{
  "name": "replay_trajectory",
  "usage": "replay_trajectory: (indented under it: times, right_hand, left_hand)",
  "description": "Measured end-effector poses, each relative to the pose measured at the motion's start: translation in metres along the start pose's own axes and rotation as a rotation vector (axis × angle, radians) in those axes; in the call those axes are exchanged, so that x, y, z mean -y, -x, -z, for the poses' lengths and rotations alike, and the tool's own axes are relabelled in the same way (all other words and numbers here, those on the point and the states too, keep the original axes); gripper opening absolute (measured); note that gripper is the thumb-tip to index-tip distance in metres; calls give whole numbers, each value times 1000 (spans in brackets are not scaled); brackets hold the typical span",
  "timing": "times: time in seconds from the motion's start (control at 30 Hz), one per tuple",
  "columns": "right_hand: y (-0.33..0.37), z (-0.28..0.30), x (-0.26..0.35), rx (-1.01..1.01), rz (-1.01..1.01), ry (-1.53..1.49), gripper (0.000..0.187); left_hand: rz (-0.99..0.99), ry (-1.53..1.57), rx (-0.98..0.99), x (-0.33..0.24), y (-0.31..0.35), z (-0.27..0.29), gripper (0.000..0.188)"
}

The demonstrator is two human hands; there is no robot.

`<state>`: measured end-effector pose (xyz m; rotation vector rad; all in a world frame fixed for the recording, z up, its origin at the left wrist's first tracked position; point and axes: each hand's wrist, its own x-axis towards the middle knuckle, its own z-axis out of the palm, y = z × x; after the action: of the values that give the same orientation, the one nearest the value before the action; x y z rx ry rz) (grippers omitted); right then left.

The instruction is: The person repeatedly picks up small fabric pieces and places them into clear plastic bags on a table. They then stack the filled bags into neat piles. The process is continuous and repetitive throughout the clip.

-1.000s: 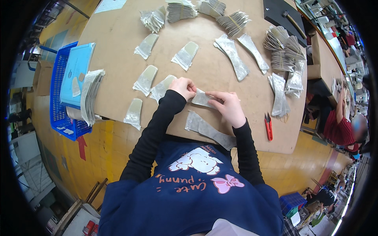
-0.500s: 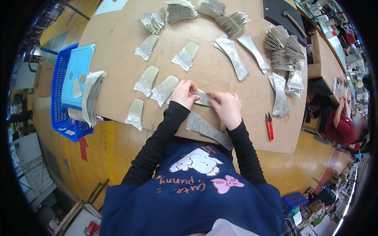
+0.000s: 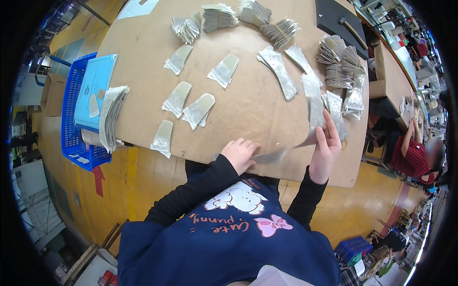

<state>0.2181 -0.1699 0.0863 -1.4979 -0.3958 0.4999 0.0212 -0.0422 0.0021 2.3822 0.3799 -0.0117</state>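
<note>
Swung rightward, the right hand holds a grey strip; the lowered left hand grips something unclear.

A tan tabletop carries banded grey bundles along its far side, long grey strips (some overlapping) at right, short pale-tipped pieces at left — and a black board, far right.
</note>
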Motion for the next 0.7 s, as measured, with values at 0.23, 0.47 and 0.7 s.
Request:
replay_trajectory:
  times: [0.23, 0.47, 0.7]
  right_hand:
    - [42, -50, -3, 159, -165, -164, 43]
    - [51, -85, -36, 85, 518, 780, 42]
    - [44, -70, -31, 270, 385, 629, 35]
  left_hand:
    - [246, 1230, -355, -14, -33, 25, 35]
    - [226, 1590, -513, -41, -21, 8, 37]
    - [264, 461, -1155, -32, -18, 9, 67]
